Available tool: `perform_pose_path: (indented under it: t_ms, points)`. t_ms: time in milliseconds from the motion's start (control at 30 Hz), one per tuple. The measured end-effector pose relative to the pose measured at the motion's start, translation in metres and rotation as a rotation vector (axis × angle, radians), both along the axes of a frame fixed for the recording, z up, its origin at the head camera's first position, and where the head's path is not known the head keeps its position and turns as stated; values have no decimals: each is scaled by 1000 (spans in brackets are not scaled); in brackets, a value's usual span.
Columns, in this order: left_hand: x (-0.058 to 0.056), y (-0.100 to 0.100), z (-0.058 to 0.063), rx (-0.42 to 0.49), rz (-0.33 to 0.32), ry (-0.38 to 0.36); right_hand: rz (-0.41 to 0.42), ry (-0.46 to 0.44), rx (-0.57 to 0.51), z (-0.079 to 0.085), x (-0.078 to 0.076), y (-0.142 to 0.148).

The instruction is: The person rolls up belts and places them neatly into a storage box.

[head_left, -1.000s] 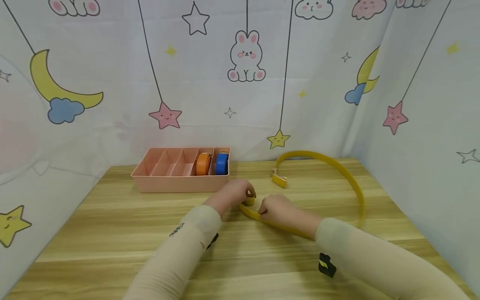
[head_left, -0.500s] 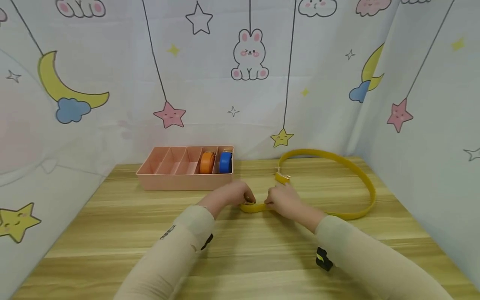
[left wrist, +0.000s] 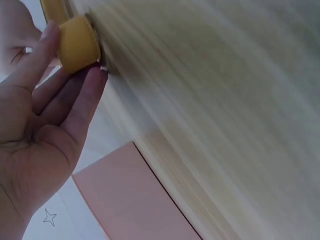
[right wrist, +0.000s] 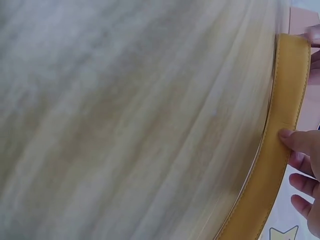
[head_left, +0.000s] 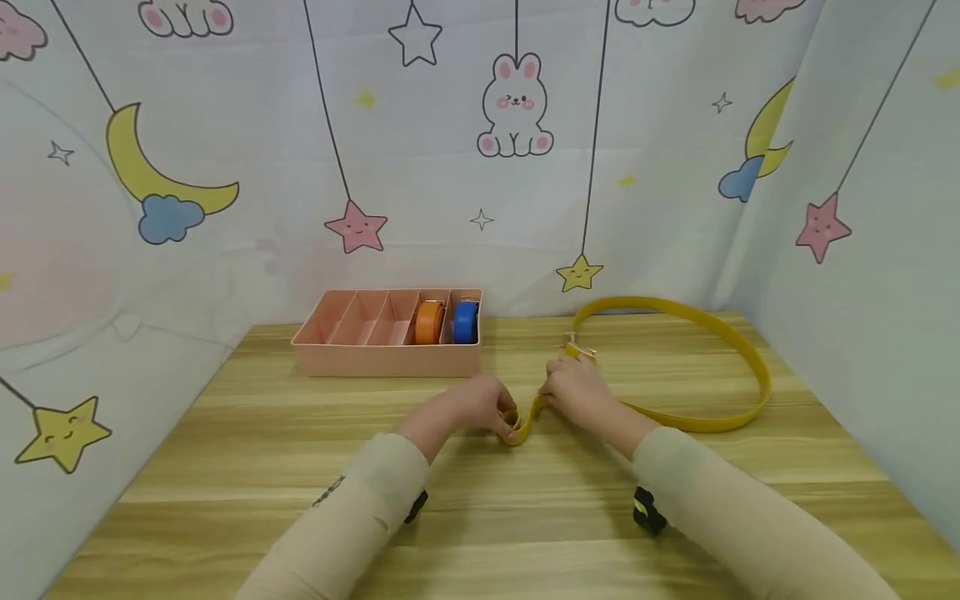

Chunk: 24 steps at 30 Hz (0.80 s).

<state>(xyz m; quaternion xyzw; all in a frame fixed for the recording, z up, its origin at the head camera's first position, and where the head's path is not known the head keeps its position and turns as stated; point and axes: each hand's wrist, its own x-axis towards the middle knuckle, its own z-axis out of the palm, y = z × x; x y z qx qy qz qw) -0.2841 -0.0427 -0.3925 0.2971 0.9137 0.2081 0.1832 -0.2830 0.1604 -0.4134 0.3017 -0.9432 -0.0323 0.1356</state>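
A yellow belt [head_left: 701, 424] with pale stitching stands on edge on the wooden table, curving in a wide loop to the right. Its metal buckle [head_left: 582, 350] lies just beyond my right hand [head_left: 579, 390]. My left hand [head_left: 480, 403] grips the small coil [left wrist: 79, 45] at the belt's other end between thumb and fingers. A short way to the right, my right hand pinches the strap [right wrist: 280, 112], thumb on the near face and fingers behind. Between the hands the strap bends in an S.
A pink divided box [head_left: 386, 361] stands at the back left. Toward its right end, separate compartments hold a coiled orange belt [head_left: 430, 323] and a coiled blue belt [head_left: 466, 323]. A printed curtain [head_left: 420, 167] hangs behind the table [head_left: 510, 533].
The coiled end has turned and come slightly toward me with my left hand. My right hand has moved a little farther back, and the strap between them now bends more sharply.
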Motion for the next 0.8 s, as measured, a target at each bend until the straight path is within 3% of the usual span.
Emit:
perform_pose_path:
  t_ms: [67, 267, 467, 633, 800]
  points:
    - [1, 2, 0, 15, -12, 14, 2, -9, -4, 1, -1, 1]
    - [-1, 0, -2, 89, -49, -75, 4, -35, -3, 3, -3, 2]
    - [-8, -2, -5, 105, -87, -75, 36, -43, -53, 3, -7, 1]
    - [-10, -3, -6, 178, -57, -86, 131, 23, -86, 1, -11, 4]
    - [-12, -4, -10, 264, -11, -149, 282, 101, -84, -5, -18, 9]
